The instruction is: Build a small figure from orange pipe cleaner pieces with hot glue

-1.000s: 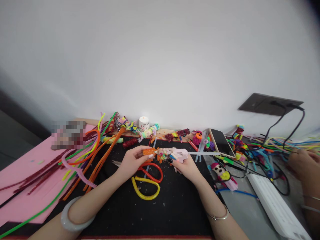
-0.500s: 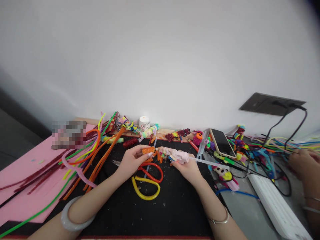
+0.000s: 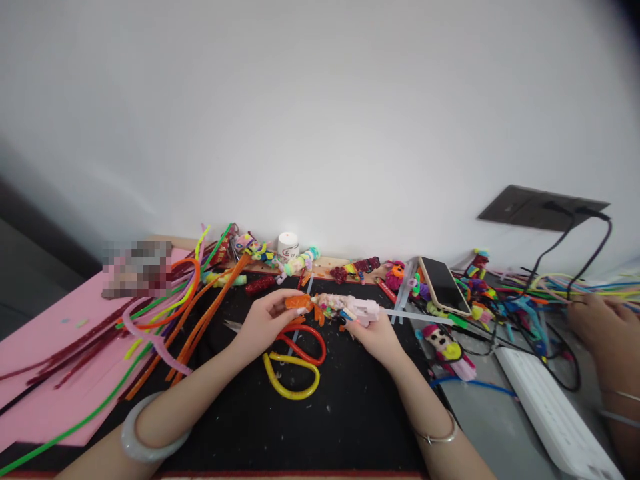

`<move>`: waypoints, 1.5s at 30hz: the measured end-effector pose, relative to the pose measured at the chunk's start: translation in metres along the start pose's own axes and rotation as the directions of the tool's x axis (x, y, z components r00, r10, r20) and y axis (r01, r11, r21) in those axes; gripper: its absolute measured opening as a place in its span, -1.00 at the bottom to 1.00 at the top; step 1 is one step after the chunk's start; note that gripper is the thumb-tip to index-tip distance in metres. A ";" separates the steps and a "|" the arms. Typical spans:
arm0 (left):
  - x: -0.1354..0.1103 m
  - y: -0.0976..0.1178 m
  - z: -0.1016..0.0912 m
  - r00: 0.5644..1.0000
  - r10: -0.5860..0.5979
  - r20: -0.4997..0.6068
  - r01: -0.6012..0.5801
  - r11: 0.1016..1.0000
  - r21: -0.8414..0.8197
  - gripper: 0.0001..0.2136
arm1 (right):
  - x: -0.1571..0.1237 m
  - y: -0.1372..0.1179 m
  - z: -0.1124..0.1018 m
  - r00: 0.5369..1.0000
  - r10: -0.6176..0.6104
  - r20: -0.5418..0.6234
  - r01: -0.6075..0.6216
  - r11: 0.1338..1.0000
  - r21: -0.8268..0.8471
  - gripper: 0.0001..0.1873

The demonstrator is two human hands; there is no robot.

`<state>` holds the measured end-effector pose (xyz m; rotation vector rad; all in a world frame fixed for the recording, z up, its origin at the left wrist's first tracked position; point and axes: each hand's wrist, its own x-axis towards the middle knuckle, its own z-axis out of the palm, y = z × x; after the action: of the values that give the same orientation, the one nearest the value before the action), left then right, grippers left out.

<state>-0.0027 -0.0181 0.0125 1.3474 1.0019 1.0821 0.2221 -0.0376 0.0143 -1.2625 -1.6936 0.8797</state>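
Observation:
My left hand (image 3: 267, 321) pinches a short orange pipe-cleaner piece (image 3: 298, 303) between thumb and fingers. My right hand (image 3: 374, 333) is wrapped round a pale pink hot glue gun (image 3: 363, 309), its front crusted with coloured bits. The gun's nozzle meets or nearly meets the orange piece; whether they touch I cannot tell. A clear glue stick (image 3: 417, 317) sticks out of the gun's back end to the right. Under my left hand lie scissors (image 3: 293, 377) with one red and one yellow handle loop, on the black mat (image 3: 350, 420). Small orange scraps lie near the nozzle.
Long pipe cleaners (image 3: 193, 327) spread over a pink board (image 3: 60, 360) on the left. Along the wall stand small pipe-cleaner figures (image 3: 300, 261) and a paper cup (image 3: 288, 245). At right are a phone (image 3: 445, 285), a white power strip (image 3: 555, 413) and another person's hand (image 3: 603, 323).
My hands hold nearly the same pose; the glue stick behind the gun looks shorter and slightly shifted. The other person's hand at right has moved a little leftward.

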 end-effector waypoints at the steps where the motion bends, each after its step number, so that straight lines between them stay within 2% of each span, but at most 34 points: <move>1: 0.000 0.000 0.000 1.000 0.004 0.003 -0.004 1.000 0.006 -0.74 | 0.000 -0.001 0.000 1.000 -0.006 0.007 0.006 1.000 -0.004 -0.67; 6: 0.001 -0.002 -0.001 1.000 0.022 0.013 -0.022 0.999 0.028 -0.74 | 0.000 0.001 -0.001 1.000 -0.024 0.008 0.024 1.000 -0.020 -0.67; 13: -0.001 -0.005 -0.002 1.000 0.030 0.004 -0.030 0.995 0.095 -0.72 | -0.001 0.012 0.000 1.000 0.014 -0.012 -0.015 0.998 -0.062 -0.76; 19: 0.000 -0.004 -0.001 0.999 0.047 0.000 -0.046 0.990 0.132 -0.73 | -0.001 0.009 0.000 0.999 -0.031 0.018 0.031 0.999 -0.031 -0.72; 27: 0.000 -0.005 -0.002 0.998 0.063 0.002 -0.063 0.984 0.167 -0.75 | -0.001 0.009 0.000 0.999 -0.001 0.041 0.003 0.998 -0.055 -0.74; 34: 0.001 -0.006 -0.002 0.999 0.037 -0.005 -0.036 0.994 0.106 -0.74 | -0.001 0.006 -0.002 1.000 -0.020 0.019 0.023 0.988 -0.154 -0.87; 38: 0.002 -0.006 -0.002 0.999 0.026 -0.024 -0.024 0.996 0.083 -0.73 | -0.002 0.008 -0.002 0.999 -0.024 -0.038 0.013 0.964 -0.266 -0.93; 42: 0.002 -0.006 -0.002 0.999 0.014 -0.047 -0.010 0.996 0.087 -0.72 | 0.000 0.007 -0.003 0.998 -0.054 -0.036 0.040 0.948 -0.315 -0.91; 45: 0.001 -0.005 -0.003 0.998 0.021 -0.055 -0.016 0.996 0.087 -0.73 | 0.001 0.004 -0.005 0.995 -0.046 -0.087 0.013 0.937 -0.348 -0.84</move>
<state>-0.0049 -0.0161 0.0077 1.4050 1.0900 1.1058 0.2277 -0.0355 0.0132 -1.4813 -1.8405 0.5052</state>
